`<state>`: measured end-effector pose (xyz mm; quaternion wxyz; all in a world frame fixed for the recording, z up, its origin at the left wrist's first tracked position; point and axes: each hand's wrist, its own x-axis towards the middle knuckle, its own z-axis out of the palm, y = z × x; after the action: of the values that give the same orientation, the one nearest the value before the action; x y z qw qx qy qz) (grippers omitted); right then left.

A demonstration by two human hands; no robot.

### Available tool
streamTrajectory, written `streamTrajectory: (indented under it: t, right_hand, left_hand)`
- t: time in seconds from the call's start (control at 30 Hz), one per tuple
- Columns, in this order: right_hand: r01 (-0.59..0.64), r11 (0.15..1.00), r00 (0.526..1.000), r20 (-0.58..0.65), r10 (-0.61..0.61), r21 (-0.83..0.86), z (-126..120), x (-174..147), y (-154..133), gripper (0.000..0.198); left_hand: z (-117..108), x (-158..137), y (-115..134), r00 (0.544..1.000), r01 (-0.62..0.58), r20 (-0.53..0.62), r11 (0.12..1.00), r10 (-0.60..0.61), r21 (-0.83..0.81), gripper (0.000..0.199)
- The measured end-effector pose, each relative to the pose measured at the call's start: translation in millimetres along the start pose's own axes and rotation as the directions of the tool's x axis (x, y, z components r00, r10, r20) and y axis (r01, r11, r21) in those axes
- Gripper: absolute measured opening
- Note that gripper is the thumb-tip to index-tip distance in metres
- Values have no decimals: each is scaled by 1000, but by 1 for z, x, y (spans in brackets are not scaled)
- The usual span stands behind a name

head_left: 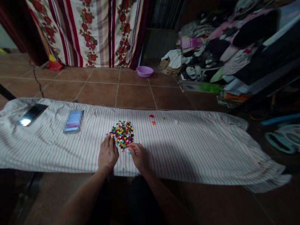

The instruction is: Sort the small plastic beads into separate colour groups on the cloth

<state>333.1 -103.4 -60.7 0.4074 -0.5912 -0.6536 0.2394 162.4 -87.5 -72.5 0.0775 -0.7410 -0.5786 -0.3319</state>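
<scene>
A heap of small multicoloured pieces [122, 131] lies on a striped cloth [200, 150], too small for me to tell their kind. At the heap's left edge rests my left hand [108, 153], palm down with its fingers stretched out on the cloth. My right hand [140, 158] is at the lower right edge, thumb and forefinger pinched together; whatever is between them is too small to make out. Apart from the heap, to the right, lie a red piece [151, 116], an orange piece [153, 122], a green piece [163, 117] and a white piece [176, 122].
Left of the heap lie a phone with a lit screen [73, 121] and a dark glossy device [32, 114]. Beyond the cloth, a purple basin [144, 71] stands on the tiled floor before a floral curtain [88, 28]. Piled clothes [221, 43] fill the right back.
</scene>
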Motion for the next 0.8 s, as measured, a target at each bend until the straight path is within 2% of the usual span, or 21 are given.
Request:
streamTrajectory:
  t: [0.17,0.23,0.37,0.5,0.8]
  right_hand:
    - [-84,994,996,-34,86,69,-9,-2,-1,22]
    - [-98,992,995,-1,98,85,-17,-8,-4,23]
    - [-42,998,993,116,36,45,-28,-22,-13,16]
    - [-24,998,987,161,14,60,-26,-22,-13,17]
    - [-120,976,991,75,107,182,-25,-13,4,20]
  left_hand:
    - [1,0,0,999,-15,-38,1000,15,17,35]
    - [1,0,0,999,-19,-47,1000,20,18,35]
    - [2,0,-1,999,-22,-49,1000,22,6,35]
    - [2,0,-1,999,-19,-41,1000,19,2,35]
    - [2,0,-1,999,-24,-33,999,26,42,36]
